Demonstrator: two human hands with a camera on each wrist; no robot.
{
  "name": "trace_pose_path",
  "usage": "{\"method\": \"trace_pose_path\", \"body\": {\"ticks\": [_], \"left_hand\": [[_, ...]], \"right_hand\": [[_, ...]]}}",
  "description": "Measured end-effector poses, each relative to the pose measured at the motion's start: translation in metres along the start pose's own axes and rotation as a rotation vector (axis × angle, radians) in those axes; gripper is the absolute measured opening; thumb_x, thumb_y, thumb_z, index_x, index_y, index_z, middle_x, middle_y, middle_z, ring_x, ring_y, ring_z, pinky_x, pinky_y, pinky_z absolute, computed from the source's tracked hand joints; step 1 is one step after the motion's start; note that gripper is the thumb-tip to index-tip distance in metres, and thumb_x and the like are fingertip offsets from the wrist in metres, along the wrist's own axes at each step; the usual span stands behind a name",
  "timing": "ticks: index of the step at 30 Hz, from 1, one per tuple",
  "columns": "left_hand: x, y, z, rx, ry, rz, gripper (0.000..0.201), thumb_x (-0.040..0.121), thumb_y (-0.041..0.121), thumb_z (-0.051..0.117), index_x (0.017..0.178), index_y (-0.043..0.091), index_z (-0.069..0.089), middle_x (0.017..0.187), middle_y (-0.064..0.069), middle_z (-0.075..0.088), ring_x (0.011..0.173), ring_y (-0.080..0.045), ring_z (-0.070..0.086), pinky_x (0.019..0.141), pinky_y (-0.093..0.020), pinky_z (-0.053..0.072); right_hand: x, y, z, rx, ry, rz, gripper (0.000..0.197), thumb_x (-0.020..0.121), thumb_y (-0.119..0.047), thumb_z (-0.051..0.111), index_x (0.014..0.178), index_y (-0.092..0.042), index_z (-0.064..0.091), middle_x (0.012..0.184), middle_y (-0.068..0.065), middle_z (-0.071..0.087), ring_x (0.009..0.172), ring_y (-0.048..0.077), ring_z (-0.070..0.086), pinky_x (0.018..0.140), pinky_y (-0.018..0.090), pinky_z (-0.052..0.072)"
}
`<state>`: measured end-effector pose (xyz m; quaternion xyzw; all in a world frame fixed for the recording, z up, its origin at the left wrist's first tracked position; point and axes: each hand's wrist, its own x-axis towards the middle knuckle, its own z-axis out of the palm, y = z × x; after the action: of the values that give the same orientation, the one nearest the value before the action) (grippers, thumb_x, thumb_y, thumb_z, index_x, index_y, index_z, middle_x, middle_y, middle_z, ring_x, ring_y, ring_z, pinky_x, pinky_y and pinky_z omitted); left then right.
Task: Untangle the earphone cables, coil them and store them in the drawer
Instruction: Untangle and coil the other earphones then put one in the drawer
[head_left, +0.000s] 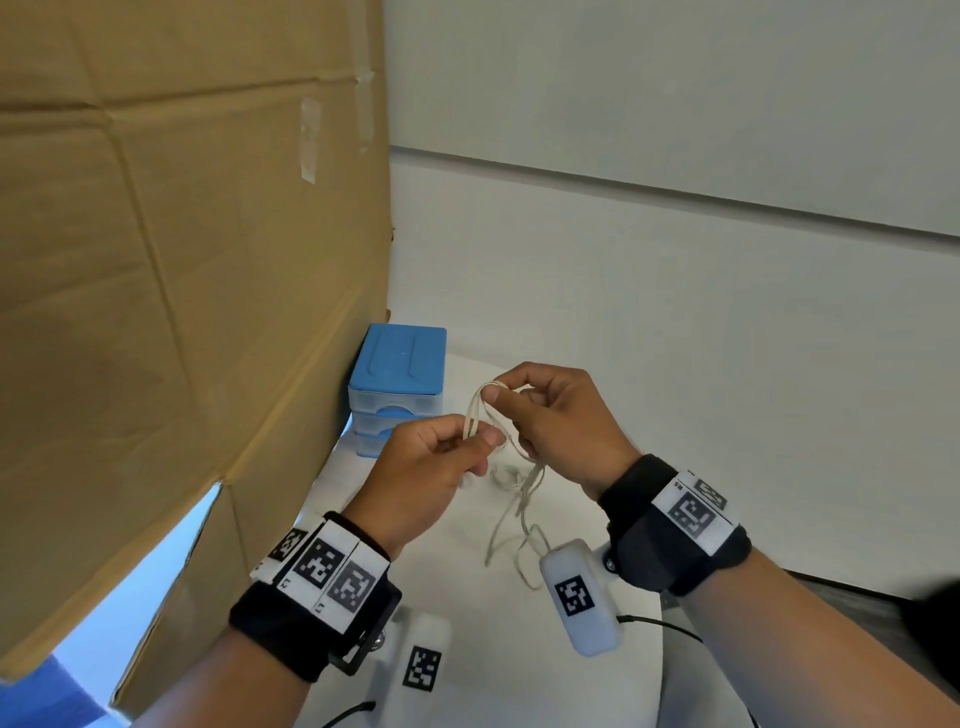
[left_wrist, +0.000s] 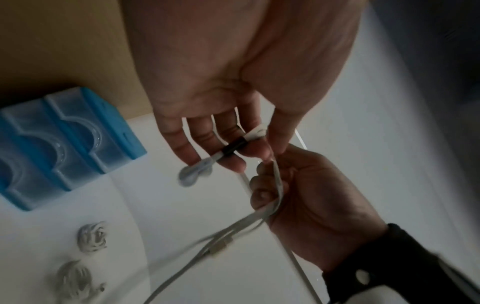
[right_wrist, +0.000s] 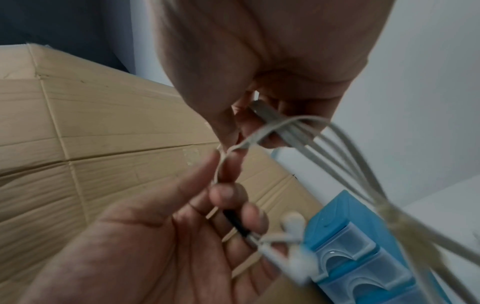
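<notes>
A white earphone cable is looped between my two hands above the white table. My left hand pinches the loops between thumb and fingers, with the earbuds and a black sleeve lying across its fingers. My right hand pinches the top of the loop, several strands running from its fingers. The rest of the cable hangs down to the table. The blue drawer unit stands behind my left hand, its clear drawers shut.
A big cardboard box walls off the left side, touching the drawer unit. Two coiled white earphones lie on the table below my hands. A white wall rises behind the table.
</notes>
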<state>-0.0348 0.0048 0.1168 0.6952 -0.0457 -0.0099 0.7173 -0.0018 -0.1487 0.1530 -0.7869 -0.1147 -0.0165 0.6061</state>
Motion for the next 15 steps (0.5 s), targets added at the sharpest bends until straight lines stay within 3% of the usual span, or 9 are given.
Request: {"method": "trace_pose_path", "body": {"ticks": [2, 5, 7, 10, 12, 15], "left_hand": [[0.002, 0.001, -0.001, -0.042, 0.023, -0.042, 0.017, 0.094, 0.018, 0.059, 0.09, 0.006, 0.071, 0.067, -0.001, 0.065, 0.072, -0.018, 0.062, 0.08, -0.035, 0.05], [0.005, 0.005, -0.007, -0.124, 0.076, -0.09, 0.017, 0.097, 0.02, 0.054, 0.089, 0.012, 0.067, 0.071, -0.001, 0.068, 0.062, -0.016, 0.063, 0.073, -0.033, 0.051], [0.005, 0.004, -0.009, -0.133, 0.084, -0.084, 0.016, 0.096, 0.022, 0.056, 0.087, 0.015, 0.068, 0.062, -0.001, 0.057, 0.047, -0.013, 0.049, 0.058, -0.031, 0.043], [0.004, 0.006, -0.01, -0.146, 0.078, -0.084, 0.015, 0.094, 0.025, 0.059, 0.09, 0.018, 0.072, 0.055, 0.001, 0.039, 0.043, -0.008, 0.03, 0.046, -0.024, 0.027], [0.002, 0.009, -0.009, -0.162, 0.059, -0.071, 0.016, 0.091, 0.029, 0.061, 0.093, 0.019, 0.074, 0.055, 0.003, 0.035, 0.044, -0.007, 0.027, 0.046, -0.023, 0.022], [0.001, 0.01, -0.006, -0.106, 0.054, -0.019, 0.017, 0.09, 0.028, 0.062, 0.095, 0.019, 0.075, 0.052, 0.006, 0.037, 0.046, -0.006, 0.029, 0.044, -0.019, 0.024]], "right_hand": [[0.0, 0.002, -0.004, -0.047, -0.03, 0.022, 0.02, 0.089, -0.023, 0.072, 0.085, -0.004, 0.069, 0.047, 0.002, 0.036, 0.041, 0.015, 0.025, 0.045, 0.022, 0.028], [-0.001, 0.006, -0.01, -0.116, -0.066, 0.041, 0.02, 0.088, -0.025, 0.073, 0.084, -0.005, 0.069, 0.041, -0.007, 0.039, 0.039, 0.011, 0.027, 0.043, 0.02, 0.029], [-0.002, 0.007, -0.012, -0.126, -0.082, 0.052, 0.019, 0.087, -0.026, 0.073, 0.085, -0.008, 0.069, 0.044, -0.005, 0.048, 0.039, 0.01, 0.034, 0.044, 0.019, 0.032], [-0.003, 0.006, -0.015, -0.161, -0.108, 0.061, 0.016, 0.085, -0.026, 0.075, 0.093, -0.013, 0.069, 0.052, 0.0, 0.059, 0.043, 0.01, 0.044, 0.047, 0.02, 0.037], [-0.003, 0.008, -0.016, -0.2, -0.156, 0.077, 0.027, 0.08, -0.025, 0.08, 0.102, -0.019, 0.065, 0.066, 0.006, 0.067, 0.053, 0.013, 0.056, 0.055, 0.027, 0.047], [-0.003, 0.012, -0.015, -0.308, -0.18, 0.045, 0.033, 0.076, -0.032, 0.082, 0.105, -0.027, 0.065, 0.094, 0.001, 0.072, 0.089, 0.014, 0.068, 0.086, 0.037, 0.057]]}}
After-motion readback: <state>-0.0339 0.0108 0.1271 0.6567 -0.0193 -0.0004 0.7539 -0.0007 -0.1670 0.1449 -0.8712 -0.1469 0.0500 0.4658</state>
